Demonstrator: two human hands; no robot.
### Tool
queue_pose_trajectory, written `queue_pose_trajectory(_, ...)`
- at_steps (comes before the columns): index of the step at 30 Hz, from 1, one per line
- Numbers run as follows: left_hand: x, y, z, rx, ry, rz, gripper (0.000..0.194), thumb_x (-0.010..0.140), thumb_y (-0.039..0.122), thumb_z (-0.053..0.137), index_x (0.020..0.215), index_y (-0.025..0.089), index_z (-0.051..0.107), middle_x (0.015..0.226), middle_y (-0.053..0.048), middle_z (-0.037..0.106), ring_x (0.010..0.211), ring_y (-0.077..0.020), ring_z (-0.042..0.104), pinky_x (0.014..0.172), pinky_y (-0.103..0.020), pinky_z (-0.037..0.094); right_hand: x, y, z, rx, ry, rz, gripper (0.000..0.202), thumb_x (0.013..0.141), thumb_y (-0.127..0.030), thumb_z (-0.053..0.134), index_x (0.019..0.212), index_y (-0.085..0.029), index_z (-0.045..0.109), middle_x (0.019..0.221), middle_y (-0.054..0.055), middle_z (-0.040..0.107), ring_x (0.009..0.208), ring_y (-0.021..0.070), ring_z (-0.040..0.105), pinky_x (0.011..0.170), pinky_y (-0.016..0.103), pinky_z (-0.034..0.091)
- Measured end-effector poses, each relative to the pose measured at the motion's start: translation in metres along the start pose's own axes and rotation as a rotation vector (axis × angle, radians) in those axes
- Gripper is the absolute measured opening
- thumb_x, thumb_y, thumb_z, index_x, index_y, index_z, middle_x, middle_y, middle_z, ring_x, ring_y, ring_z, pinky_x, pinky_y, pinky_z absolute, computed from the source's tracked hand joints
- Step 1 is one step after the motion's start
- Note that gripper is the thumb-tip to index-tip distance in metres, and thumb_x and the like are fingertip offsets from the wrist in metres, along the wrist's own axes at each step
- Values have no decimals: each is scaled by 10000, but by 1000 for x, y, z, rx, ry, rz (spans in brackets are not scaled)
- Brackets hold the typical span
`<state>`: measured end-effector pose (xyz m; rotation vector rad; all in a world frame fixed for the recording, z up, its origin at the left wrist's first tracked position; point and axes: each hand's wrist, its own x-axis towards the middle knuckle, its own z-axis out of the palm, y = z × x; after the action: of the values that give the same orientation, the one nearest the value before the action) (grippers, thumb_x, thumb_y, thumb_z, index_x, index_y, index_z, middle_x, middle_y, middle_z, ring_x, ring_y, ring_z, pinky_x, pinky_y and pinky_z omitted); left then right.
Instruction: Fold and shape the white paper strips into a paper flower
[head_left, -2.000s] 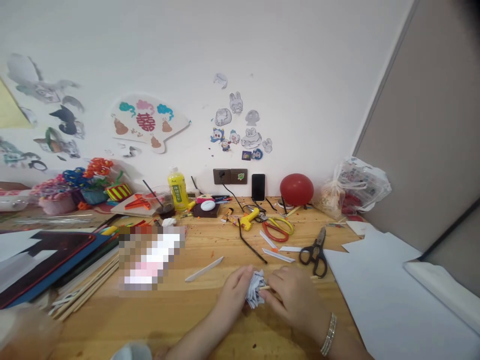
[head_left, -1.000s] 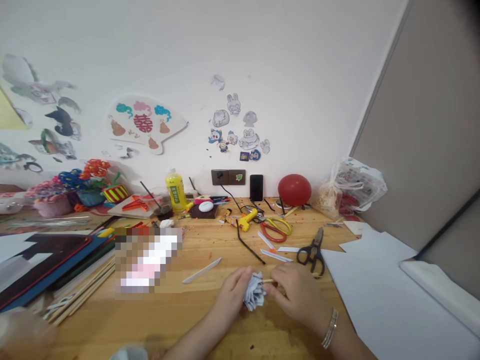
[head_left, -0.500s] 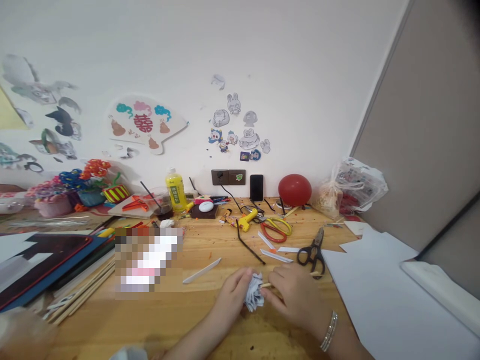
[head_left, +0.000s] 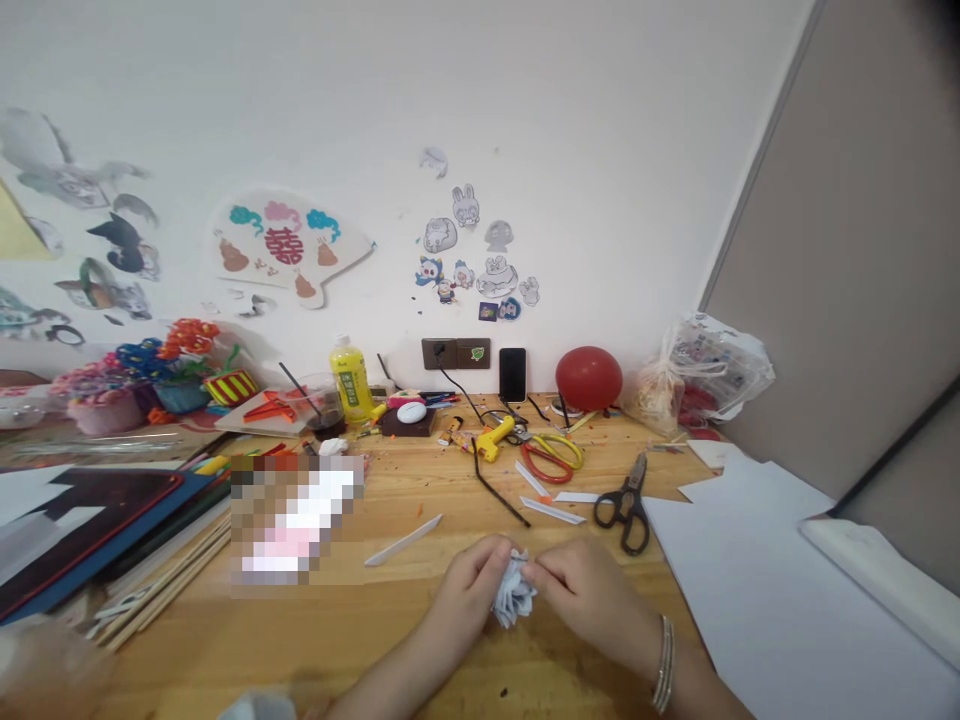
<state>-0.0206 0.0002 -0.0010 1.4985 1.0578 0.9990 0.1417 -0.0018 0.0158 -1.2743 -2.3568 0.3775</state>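
Low at centre, over the bench: one ruffled cluster of pale grey-blue paper. Already gathered into many layers, by the look of it; no way to judge the amount of work remaining. Left hand with a narrow grip around the cluster's left side; right hand bunched against the right edge — impossible to tell whether pinching paper or something hidden. Beyond, lying loose: four white paper strips, one bent black rod, one pair of black-handled scissors. Farther back: one yellow glue gun, one red balloon.
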Motion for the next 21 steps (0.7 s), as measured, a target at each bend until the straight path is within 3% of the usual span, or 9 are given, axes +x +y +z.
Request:
queue_pose_trajectory(4, -1, -2, 0, -8, -5, 17, 395, 786, 521, 424, 678, 158, 535, 663, -20, 536, 655, -168, 488, 624, -268, 391, 2, 1, 3, 123, -50, 54, 513, 908, -408, 325, 463, -163, 399, 435, -46, 343, 424, 77, 320, 442, 221, 163)
queue_pose_trajectory(8, 0, -1, 1, -20, -4, 3, 399, 772, 533, 435, 668, 162, 540, 642, -11, 527, 638, -162, 476, 610, -263, 388, 2, 3, 5, 178, -78, 71, 561, 920, -475, 258, 464, -170, 379, 440, -48, 314, 424, 81, 320, 432, 217, 174)
queue_pose_trajectory(10, 1, 1, 1, -46, 31, -29, 391, 753, 537, 455, 670, 167, 550, 643, -11, 537, 647, -167, 484, 623, -266, 399, 2, 3, 3, 128, -4, 59, 584, 931, -489, 218, 481, -172, 413, 448, -39, 375, 437, 91, 356, 445, 221, 195)
queue_pose_trajectory(13, 2, 5, 1, -89, 149, -105, 370, 736, 528, 472, 681, 175, 572, 687, -31, 591, 720, -192, 520, 693, -281, 420, -1, 4, -5, -87, 263, -43, 584, 944, -475, 181, 543, -174, 481, 530, 5, 506, 524, 129, 445, 510, 242, 238)
queue_pose_trajectory(15, 3, 5, 1, -95, 206, -144, 366, 733, 521, 471, 679, 177, 584, 714, -42, 617, 758, -204, 534, 730, -291, 423, -3, 4, -9, -182, 366, -139, 566, 948, -454, 183, 554, -177, 481, 534, 12, 509, 534, 139, 448, 529, 256, 238)
queue_pose_trajectory(21, 4, 4, 1, -71, 176, -133, 391, 713, 534, 467, 708, 165, 598, 709, -44, 620, 732, -211, 537, 704, -308, 427, -3, -2, -2, -303, 411, -325, 493, 933, -452, 270, 614, -176, 525, 584, 19, 544, 565, 158, 451, 556, 282, 235)
